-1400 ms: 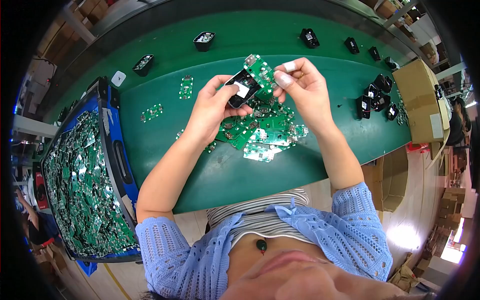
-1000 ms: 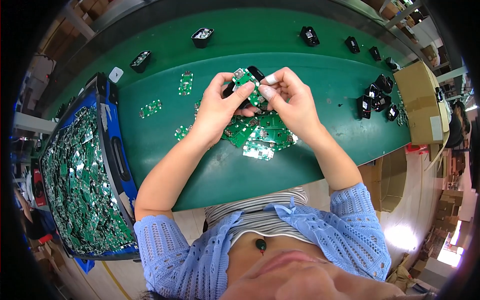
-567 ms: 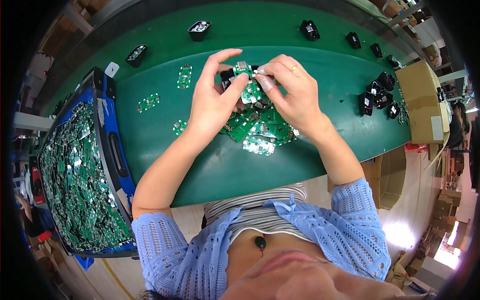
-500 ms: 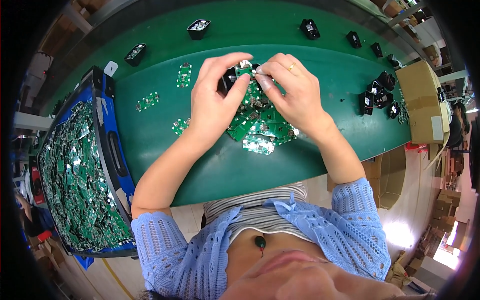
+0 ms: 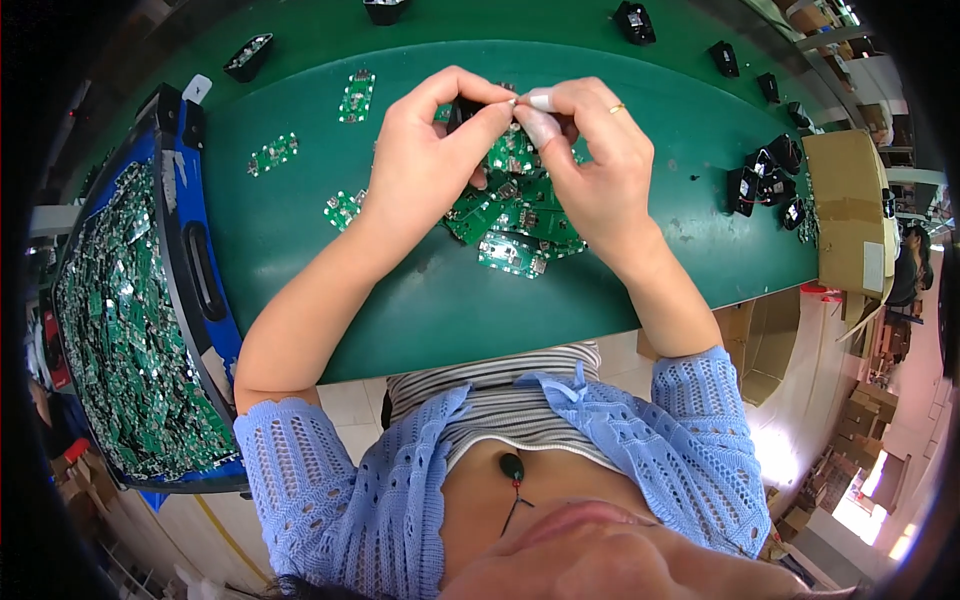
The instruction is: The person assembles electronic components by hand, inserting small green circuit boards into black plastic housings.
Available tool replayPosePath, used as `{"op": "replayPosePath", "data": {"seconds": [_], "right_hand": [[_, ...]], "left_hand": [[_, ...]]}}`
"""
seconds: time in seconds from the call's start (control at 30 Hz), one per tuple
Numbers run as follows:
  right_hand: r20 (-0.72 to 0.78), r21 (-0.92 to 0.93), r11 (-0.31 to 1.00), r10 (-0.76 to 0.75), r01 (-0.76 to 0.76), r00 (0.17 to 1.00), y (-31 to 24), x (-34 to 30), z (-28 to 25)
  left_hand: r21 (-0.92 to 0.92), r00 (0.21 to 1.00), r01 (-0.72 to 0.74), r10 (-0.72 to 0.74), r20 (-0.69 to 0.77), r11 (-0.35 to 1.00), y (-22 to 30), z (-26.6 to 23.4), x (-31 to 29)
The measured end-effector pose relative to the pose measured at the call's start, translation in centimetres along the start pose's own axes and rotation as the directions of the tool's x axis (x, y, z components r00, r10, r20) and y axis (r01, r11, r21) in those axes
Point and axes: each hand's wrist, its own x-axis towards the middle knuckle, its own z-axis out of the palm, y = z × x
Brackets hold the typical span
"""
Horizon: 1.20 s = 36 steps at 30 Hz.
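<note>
My left hand is closed, its thumb and index fingertip pinched together around a tiny whitish bit I cannot make out. The fingertips of my right hand meet it there, also pinched; pale wraps cover its thumb and index tips, and a ring is on one finger. A black case shows partly behind my left fingers. Beneath both hands lies a heap of green circuit boards, partly hidden by them. One board sits at the heap's near edge, closest to me.
Loose circuit boards lie left of the heap. A blue-and-black crate full of boards stands at the left. Black cases cluster on the right beside a cardboard box. More black cases stand along the far green strip.
My left thumb and index finger, apart around the black case and a board before, have closed into a pinch against my right fingertips. The whole view has shifted, moving the table upward.
</note>
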Motion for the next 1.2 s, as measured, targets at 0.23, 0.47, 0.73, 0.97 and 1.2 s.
{"op": "replayPosePath", "data": {"seconds": [0.23, 0.47, 0.73, 0.97, 1.2], "right_hand": [[-0.028, -0.041, 0.981, -0.191, 0.190, 0.981, 1.6, 0.0, 0.6], [0.081, 0.036, 0.997, -0.064, 0.061, 0.995, 1.5, 0.6, -0.5], [0.100, -0.008, 0.988, -0.155, 0.156, 0.983, 1.4, 0.1, -0.7], [0.106, -0.051, 0.990, -0.122, 0.128, 0.987, 1.1, -0.1, -0.6], [0.110, -0.073, 0.987, -0.132, 0.141, 0.985, 1.1, -0.1, -0.4]], "left_hand": [[0.029, 0.999, -0.039, 0.038, 0.018, 0.999, -0.4, -0.2, 0.1], [-0.119, 0.999, 0.037, -0.034, 0.034, 0.992, -0.9, 0.0, 0.1], [0.308, 0.941, -0.264, 0.314, -0.123, 0.914, 0.4, 0.4, 0.0], [0.426, 0.938, -0.243, 0.324, -0.127, 0.871, 1.1, 0.7, -0.4], [0.543, 0.888, -0.351, 0.456, -0.066, 0.763, 0.7, 0.6, -0.6]]}}
